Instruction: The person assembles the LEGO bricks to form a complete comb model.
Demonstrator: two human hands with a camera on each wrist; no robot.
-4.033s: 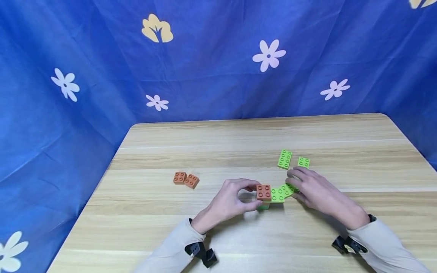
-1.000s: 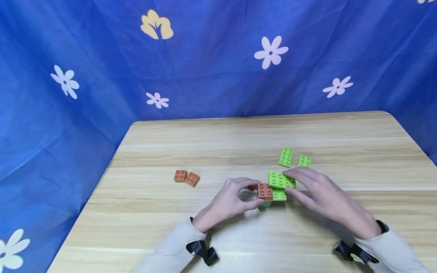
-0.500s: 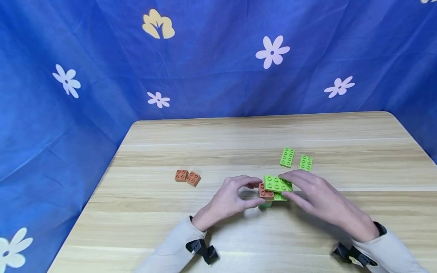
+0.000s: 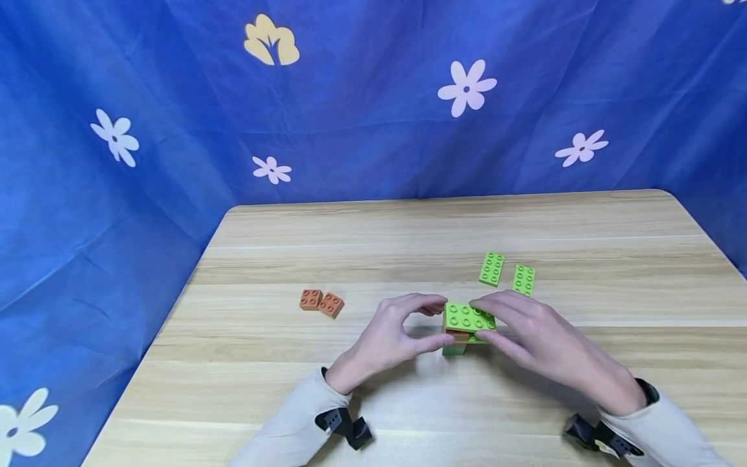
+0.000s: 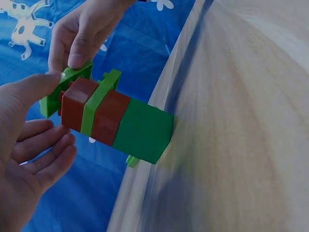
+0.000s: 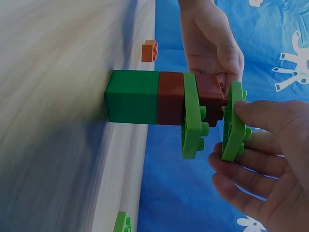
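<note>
A small stack of toy building bricks stands on the table in front of me. From the bottom it has a dark green brick (image 6: 133, 96), a brown brick (image 6: 170, 98), a light green plate (image 6: 191, 116) jutting to the right, and a second brown brick (image 5: 78, 104). My left hand (image 4: 391, 337) is around the stack's top, thumb in front and fingers behind. Between thumb and fingers, my right hand (image 4: 543, 337) pinches another light green plate (image 4: 463, 316) by its right end. That plate lies over the upper brown brick, tilted, with a small gap beneath.
Two loose brown bricks (image 4: 311, 299) lie left of the stack. Behind the right hand are two more light green plates (image 4: 492, 268). A blue flowered cloth (image 4: 362, 97) hangs beyond the wooden table's (image 4: 362, 246) far edge. Both wrists carry black camera straps.
My right hand has picked up a light green plate from beside the stack and moved it left over the upper brown brick. The left hand has stayed around the stack.
</note>
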